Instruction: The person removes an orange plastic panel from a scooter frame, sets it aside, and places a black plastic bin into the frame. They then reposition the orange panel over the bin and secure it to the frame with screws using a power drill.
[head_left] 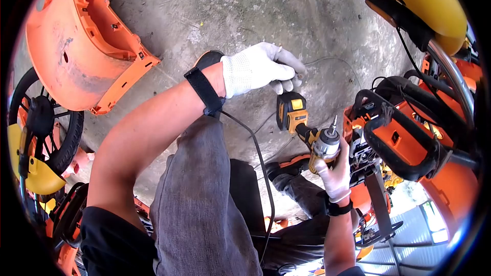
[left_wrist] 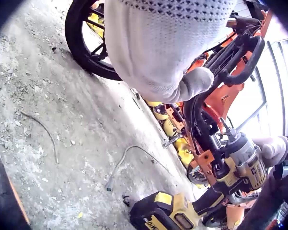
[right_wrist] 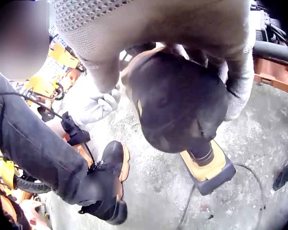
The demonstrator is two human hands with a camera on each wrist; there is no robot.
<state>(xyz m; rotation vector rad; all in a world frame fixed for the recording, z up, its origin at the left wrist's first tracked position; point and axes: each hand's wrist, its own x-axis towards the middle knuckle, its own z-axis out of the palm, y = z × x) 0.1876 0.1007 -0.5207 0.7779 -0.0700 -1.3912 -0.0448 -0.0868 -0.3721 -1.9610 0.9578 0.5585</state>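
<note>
— Where is the drill (head_left: pixel 307 130)?
— In the right grip (head_left: pixel 335 174), held over the floor (head_left: pixel 230 10), just left of the frame (head_left: pixel 404 138) that fills the floor's right edge.
— And the left grip (head_left: pixel 258 69)?
— Beyond the drill and a little to its left, low over the middle of the floor. It is beside a wire (left_wrist: pixel 129 148) that lies on the floor and curves right toward the frame.
— What is below the drill?
— A shoe (head_left: pixel 286 168) on the floor, on the near side, just left of the right grip.
— And the left side?
— A panel (head_left: pixel 84 46) rests at the far left corner. A wheel (head_left: pixel 43 122) stands at the left edge, nearer than the panel.
</note>
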